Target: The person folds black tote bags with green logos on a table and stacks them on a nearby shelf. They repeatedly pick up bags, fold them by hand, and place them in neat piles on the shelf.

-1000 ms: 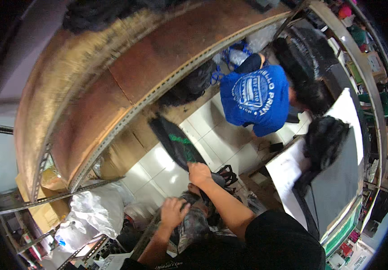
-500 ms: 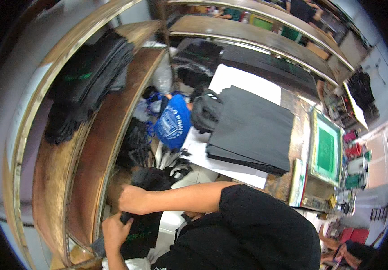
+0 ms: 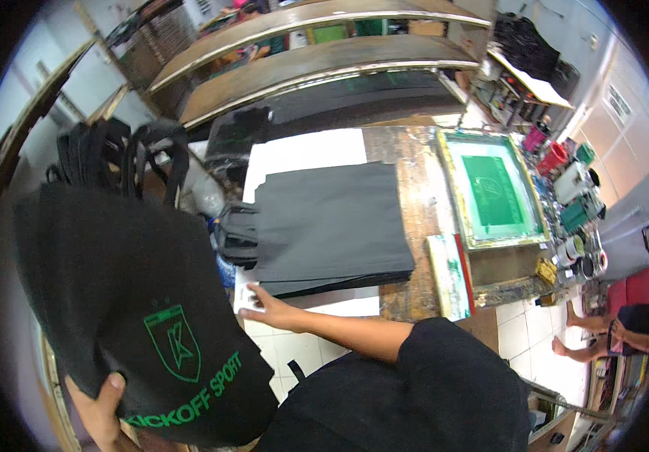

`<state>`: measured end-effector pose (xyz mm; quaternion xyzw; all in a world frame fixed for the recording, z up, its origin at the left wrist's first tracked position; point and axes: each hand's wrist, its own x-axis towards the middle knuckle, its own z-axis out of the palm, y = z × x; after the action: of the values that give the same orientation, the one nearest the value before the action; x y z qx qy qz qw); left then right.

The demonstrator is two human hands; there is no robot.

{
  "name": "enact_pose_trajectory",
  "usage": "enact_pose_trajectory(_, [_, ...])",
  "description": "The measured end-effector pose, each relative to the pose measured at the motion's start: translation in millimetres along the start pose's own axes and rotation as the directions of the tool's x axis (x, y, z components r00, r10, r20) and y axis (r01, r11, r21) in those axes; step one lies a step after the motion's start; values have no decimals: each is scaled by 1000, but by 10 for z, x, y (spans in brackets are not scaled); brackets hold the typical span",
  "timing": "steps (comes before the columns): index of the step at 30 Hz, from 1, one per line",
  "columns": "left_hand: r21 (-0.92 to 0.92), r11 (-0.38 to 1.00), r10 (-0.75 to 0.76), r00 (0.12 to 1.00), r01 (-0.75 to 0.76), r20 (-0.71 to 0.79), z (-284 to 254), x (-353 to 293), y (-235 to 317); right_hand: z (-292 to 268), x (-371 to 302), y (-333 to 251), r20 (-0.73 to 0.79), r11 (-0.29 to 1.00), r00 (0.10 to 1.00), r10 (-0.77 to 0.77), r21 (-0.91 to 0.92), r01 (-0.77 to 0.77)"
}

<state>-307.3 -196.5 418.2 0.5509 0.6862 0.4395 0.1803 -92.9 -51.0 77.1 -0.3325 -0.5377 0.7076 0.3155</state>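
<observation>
A stack of black cloth tote bags (image 3: 106, 279) is held up at the left, its top bag printed with a green shield emblem and lettering. My left hand (image 3: 97, 407) grips its lower edge, thumb on the front and the other fingers out of sight behind. Several loop handles (image 3: 155, 154) stick up from the far end of the bags. My right hand (image 3: 270, 307) is stretched out with fingers apart, holding nothing, at the near left corner of the worktable. Just beyond it lies a neat pile of dark grey tote bags (image 3: 332, 222), handles to the left, on white sheets (image 3: 309, 147).
A screen-printing frame (image 3: 490, 188) with a green stencil rests on the table's right, beside ink pots (image 3: 569, 181). A long white, stained bar (image 3: 449, 275) lies nearer. Wooden shelves (image 3: 324, 56) run along the back. Another person's legs (image 3: 595, 331) show at right.
The bags were low by the left shelf with both hands at them. Now my left hand has them raised, my right hand has come away, and the view has turned right.
</observation>
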Motion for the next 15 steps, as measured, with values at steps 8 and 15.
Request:
enact_pose_trajectory(8, [-464,885,82,974,26,211,1087,936,285,-1250,-667,-739,37,906,965,-258,356,228])
enact_pose_trajectory(15, [-595,779,176,842,197,509,2519,1041,435,-1901,-921,65,-98,683,990,103,730,1])
